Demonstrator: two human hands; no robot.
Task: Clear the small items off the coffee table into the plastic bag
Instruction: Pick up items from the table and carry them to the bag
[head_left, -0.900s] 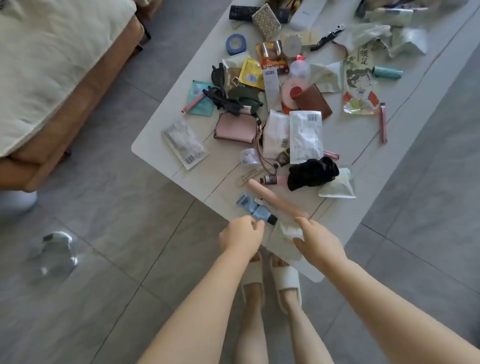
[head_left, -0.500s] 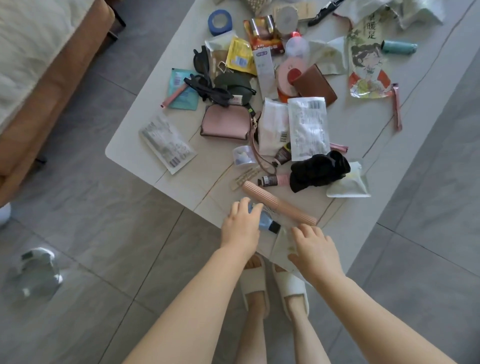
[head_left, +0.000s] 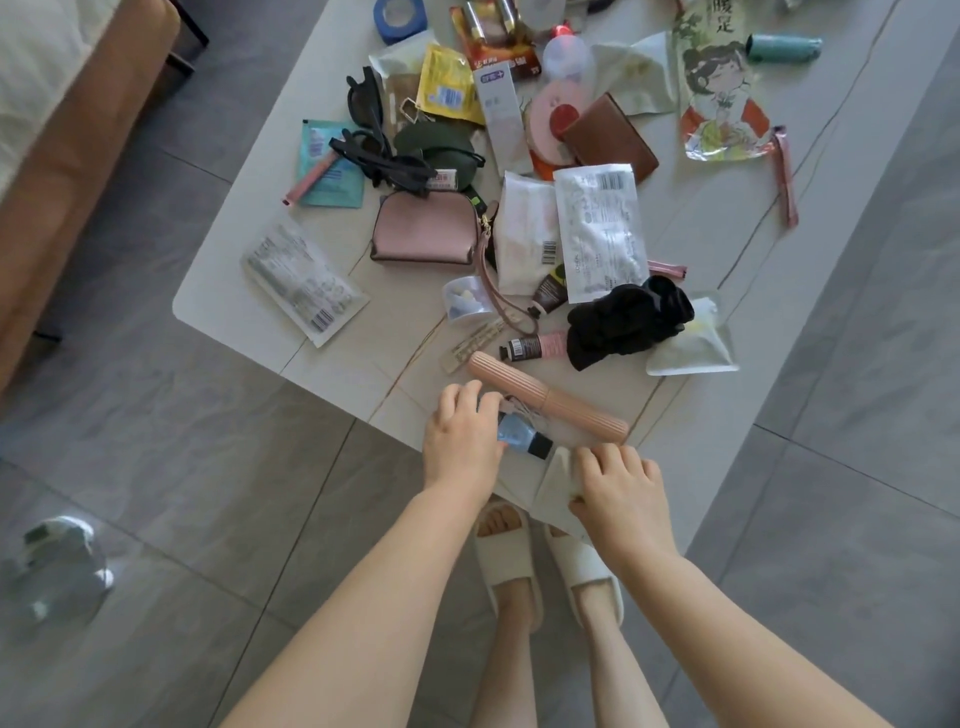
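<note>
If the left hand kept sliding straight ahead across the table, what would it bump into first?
Most likely the long ribbed pink tube, which lies just beyond the left hand and its small blue black-capped tube. Depth is hard to judge, so the fingers might pass over it.

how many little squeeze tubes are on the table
3: a blue tube under the left hand, a pink tube beside the black cloth, a brown tube under the white sachet. Others may be hidden.

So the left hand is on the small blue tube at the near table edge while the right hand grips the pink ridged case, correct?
Not quite. In the head view the right hand grips the plastic bag at the table edge; the pink ridged case lies untouched beyond it. The left hand is on the small blue tube, as stated.
</note>
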